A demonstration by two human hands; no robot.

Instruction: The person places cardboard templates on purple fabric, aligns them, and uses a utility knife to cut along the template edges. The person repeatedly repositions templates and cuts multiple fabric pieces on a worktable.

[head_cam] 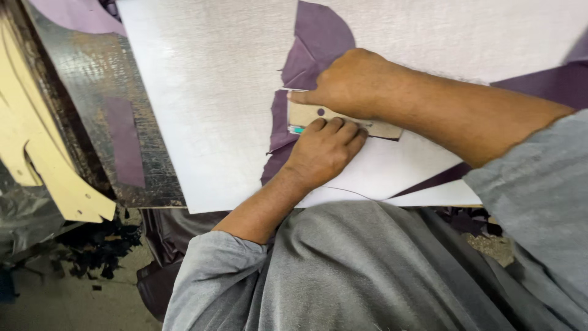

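Nearest the camera: grey cloth of the person's lap and sleeves, with dark scraps on the floor to the left.

Left hand sits at the near edge of the cardboard template, fingers curled tight around a small cutting tool; only its teal tip shows, at the template's left end. The blade itself is hidden.

Right hand lies flat across the template's far edge, fingers extended and pressing down, grasping nothing. The template rests on purple leather, which is spread over the pale cutting board.

Judgement on doing the cut well: downward pressure should stay even along the whole template so it cannot creep on the leather, and the tool should ride hard against the cardboard edge, with the pressing fingertips kept behind that edge.

Further left: a dark worn board carrying a purple strip, then cream pattern pieces stacked at the frame's margin.
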